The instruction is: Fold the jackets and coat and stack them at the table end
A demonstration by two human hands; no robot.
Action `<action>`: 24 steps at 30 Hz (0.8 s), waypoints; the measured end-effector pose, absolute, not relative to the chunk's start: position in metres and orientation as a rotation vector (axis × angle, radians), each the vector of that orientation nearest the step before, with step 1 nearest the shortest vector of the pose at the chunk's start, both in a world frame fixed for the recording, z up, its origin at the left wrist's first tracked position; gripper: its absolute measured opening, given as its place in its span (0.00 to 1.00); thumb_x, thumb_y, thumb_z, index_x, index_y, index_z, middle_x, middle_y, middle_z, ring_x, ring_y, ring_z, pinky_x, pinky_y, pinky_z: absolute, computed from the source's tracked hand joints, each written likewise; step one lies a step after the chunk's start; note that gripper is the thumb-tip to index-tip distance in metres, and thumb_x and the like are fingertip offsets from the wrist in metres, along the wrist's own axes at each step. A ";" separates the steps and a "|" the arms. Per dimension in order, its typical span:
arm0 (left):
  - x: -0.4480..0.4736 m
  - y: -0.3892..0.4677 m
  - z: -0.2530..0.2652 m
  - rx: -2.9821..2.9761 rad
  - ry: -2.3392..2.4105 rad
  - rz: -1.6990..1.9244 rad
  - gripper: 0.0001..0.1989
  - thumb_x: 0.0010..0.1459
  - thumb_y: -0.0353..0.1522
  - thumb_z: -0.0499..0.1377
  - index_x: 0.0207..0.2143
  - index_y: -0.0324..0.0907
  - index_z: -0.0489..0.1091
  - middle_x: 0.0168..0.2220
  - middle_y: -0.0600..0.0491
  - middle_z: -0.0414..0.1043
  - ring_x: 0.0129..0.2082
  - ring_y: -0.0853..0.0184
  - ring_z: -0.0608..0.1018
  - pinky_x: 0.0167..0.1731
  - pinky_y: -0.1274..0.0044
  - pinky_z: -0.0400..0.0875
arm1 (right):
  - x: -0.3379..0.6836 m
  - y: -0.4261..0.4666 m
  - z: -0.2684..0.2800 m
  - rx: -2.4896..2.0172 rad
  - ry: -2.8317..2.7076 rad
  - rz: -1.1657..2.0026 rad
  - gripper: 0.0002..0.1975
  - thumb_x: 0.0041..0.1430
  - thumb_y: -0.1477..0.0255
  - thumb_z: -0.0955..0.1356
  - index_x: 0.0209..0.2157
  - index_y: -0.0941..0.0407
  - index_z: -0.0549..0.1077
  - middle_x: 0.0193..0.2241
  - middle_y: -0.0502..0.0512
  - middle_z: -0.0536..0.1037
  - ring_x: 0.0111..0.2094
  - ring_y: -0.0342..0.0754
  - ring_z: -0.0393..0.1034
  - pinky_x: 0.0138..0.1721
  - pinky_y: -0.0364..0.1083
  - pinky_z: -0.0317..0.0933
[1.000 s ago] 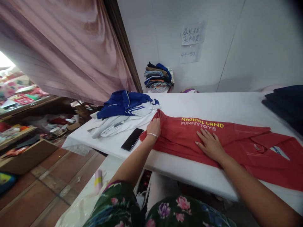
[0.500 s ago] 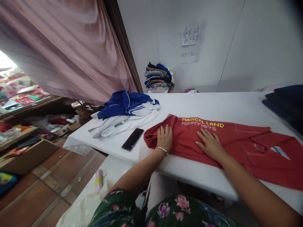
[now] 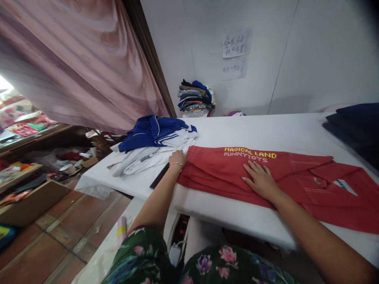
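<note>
A red jacket (image 3: 219, 173) lies folded lengthwise on the white-covered table, with yellow and white lettering across it and its collar and tag toward the right. At its left end is my left hand (image 3: 177, 158), fingers curled at the hem; the fingertips are partly hidden. My right hand (image 3: 260, 179) rests flat on the cloth just below the lettering, fingers spread. Beside my left wrist lies a black phone (image 3: 160, 176), partly covered by the forearm.
Blue and white clothes (image 3: 156, 138) lie loosely heaped at the table's left end. A folded clothes stack (image 3: 195, 98) stands at the back by the wall, and dark folded garments (image 3: 355, 126) sit at the far right. A pink curtain (image 3: 103, 71) hangs at left.
My left hand has moved left from atop the jacket to its end, and the bunched, turned-up left end now lies flatter. My right hand stays in place on the cloth.
</note>
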State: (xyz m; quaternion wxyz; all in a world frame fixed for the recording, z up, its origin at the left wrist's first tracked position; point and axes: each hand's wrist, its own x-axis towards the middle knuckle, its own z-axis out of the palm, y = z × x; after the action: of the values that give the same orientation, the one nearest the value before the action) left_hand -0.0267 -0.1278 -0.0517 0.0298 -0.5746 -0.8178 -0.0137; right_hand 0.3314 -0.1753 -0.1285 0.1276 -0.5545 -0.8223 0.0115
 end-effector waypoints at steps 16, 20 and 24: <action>-0.015 -0.112 -0.087 -2.221 -2.505 -0.202 0.28 0.63 0.46 0.42 0.56 0.40 0.62 0.63 0.44 0.55 0.61 0.60 0.60 0.56 0.70 0.57 | 0.331 -0.180 -0.122 -1.579 -2.376 -0.017 0.28 0.64 0.57 0.54 0.59 0.55 0.61 0.64 0.59 0.53 0.64 0.55 0.44 0.61 0.60 0.40; -0.005 -0.117 -0.078 -2.097 -2.466 -0.192 0.25 0.61 0.45 0.46 0.54 0.43 0.63 0.61 0.45 0.59 0.59 0.57 0.62 0.54 0.65 0.58 | 0.327 -0.187 -0.117 -1.453 -2.431 -0.055 0.28 0.64 0.55 0.53 0.61 0.53 0.58 0.65 0.56 0.49 0.65 0.54 0.40 0.62 0.60 0.38; 0.019 -0.111 -0.065 -2.152 -2.169 -0.265 0.21 0.61 0.40 0.49 0.54 0.45 0.63 0.60 0.47 0.59 0.60 0.59 0.60 0.56 0.63 0.54 | 0.322 -0.190 -0.120 -1.426 -2.574 0.012 0.29 0.64 0.54 0.54 0.60 0.52 0.60 0.64 0.58 0.53 0.64 0.55 0.44 0.61 0.61 0.39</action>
State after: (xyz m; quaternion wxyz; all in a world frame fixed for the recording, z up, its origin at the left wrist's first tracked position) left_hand 0.0191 -0.1111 -0.0652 0.0373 -0.7011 -0.7068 -0.0864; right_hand 0.3218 -0.1897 -0.1198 0.0994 -0.4823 -0.8703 0.0039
